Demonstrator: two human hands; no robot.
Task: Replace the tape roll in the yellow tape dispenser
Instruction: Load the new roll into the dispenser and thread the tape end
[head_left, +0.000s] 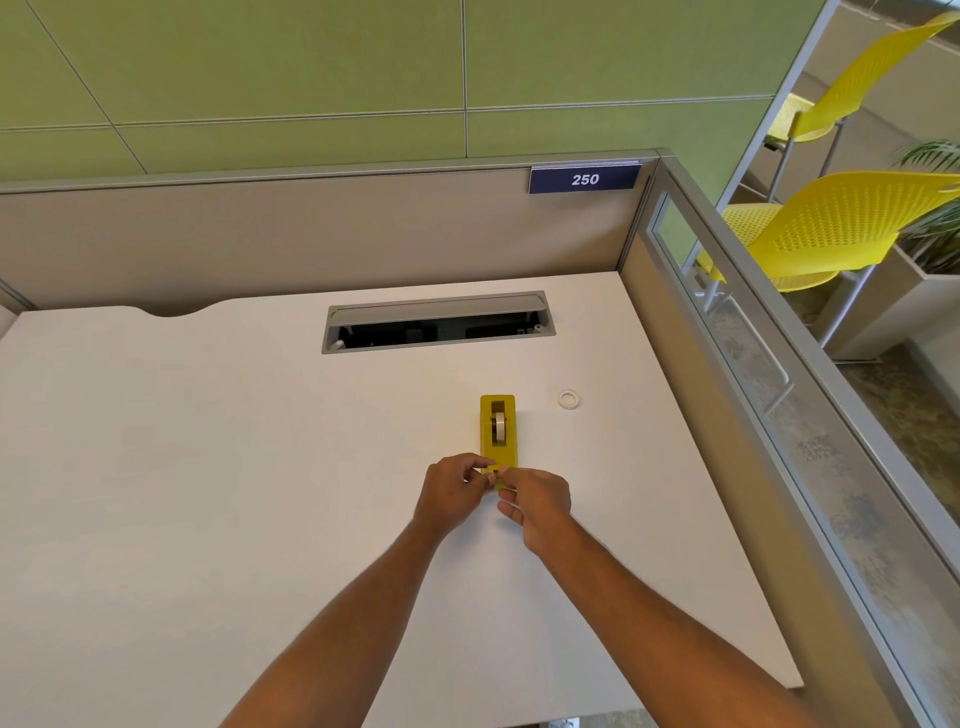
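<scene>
The yellow tape dispenser (498, 431) lies on the white desk (208, 467), its cutter end towards me. A tape roll (500, 427) sits upright in its slot. A second, small clear roll (569, 399) lies flat on the desk, right of the dispenser and apart from it. My left hand (454, 493) and my right hand (537, 501) meet at the dispenser's near end, fingertips pinched together there. The fingers hide the cutter and whatever is between them, so I cannot tell if they hold tape or only the dispenser's end.
An open cable tray (436, 325) is cut into the desk behind the dispenser. Beige partition walls (311, 234) close the desk at the back and the right. Yellow chairs (831, 228) stand beyond the right partition.
</scene>
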